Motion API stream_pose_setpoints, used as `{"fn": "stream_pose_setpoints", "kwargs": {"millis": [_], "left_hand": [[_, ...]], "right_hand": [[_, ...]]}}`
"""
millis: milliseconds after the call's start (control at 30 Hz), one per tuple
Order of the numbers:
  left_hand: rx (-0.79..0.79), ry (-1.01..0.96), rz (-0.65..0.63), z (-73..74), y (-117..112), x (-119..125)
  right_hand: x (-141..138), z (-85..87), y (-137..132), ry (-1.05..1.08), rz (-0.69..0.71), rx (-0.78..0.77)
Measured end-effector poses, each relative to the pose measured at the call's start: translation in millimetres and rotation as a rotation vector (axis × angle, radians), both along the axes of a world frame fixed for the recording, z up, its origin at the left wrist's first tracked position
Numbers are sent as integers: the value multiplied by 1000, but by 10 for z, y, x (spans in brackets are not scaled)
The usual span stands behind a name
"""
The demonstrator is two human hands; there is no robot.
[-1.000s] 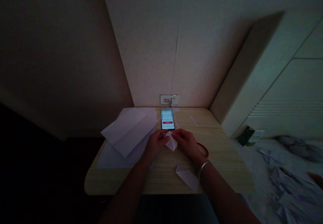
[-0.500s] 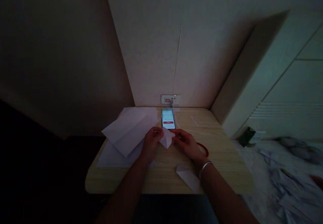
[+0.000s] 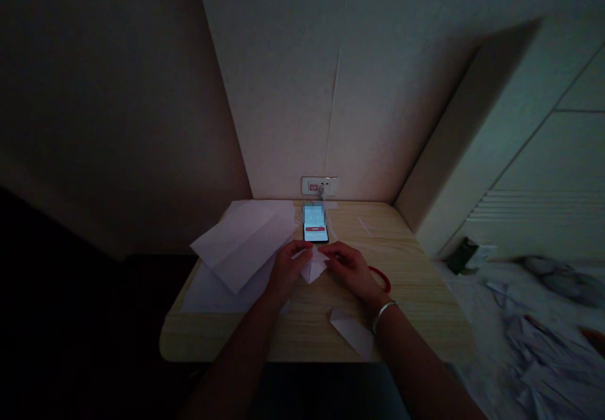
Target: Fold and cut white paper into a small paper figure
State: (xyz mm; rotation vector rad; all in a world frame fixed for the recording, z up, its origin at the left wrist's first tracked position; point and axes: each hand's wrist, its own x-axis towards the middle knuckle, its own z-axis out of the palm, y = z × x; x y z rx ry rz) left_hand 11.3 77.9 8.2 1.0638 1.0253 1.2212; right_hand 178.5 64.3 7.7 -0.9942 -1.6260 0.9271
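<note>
A small folded piece of white paper [image 3: 312,270] is held between both hands over the middle of the wooden table. My left hand [image 3: 286,270] pinches its left side, thumb and fingers closed. My right hand [image 3: 350,270], with a silver bangle on the wrist, grips the paper's upper right edge with its fingertips. Just beyond the hands lies a phone [image 3: 316,234] with a lit screen. The red handle [image 3: 384,279] of some tool shows beside my right hand; the rest of it is hidden. Close to my right wrist rests a folded paper strip [image 3: 352,332].
Large white paper sheets [image 3: 246,237] overlap on the left of the table [image 3: 416,319]. Thin paper scraps [image 3: 363,226] lie at the back right. A wall socket [image 3: 319,186] with a plug sits behind the phone. To the right, crumpled papers [image 3: 548,350] cover a pale surface.
The folded paper has come slightly nearer and turned a little. My left fingers have shifted right along its top, so the hands are closer together.
</note>
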Motion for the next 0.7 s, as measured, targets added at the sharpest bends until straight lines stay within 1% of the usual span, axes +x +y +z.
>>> {"fn": "stream_pose_setpoints", "kwargs": {"millis": [167, 300, 467, 567, 700], "left_hand": [[-3, 39, -23, 17, -9, 4], [13, 59, -40, 39, -15, 21], [98, 76, -51, 60, -32, 58], [145, 115, -86, 24, -32, 58], [181, 126, -115, -40, -18, 51]], "right_hand": [[-14, 51, -19, -89, -23, 31], [-31, 87, -15, -101, -49, -42], [-55, 32, 13, 45, -33, -233], [-63, -1, 27, 106, -40, -255], [-63, -2, 34, 151, -51, -259]]}}
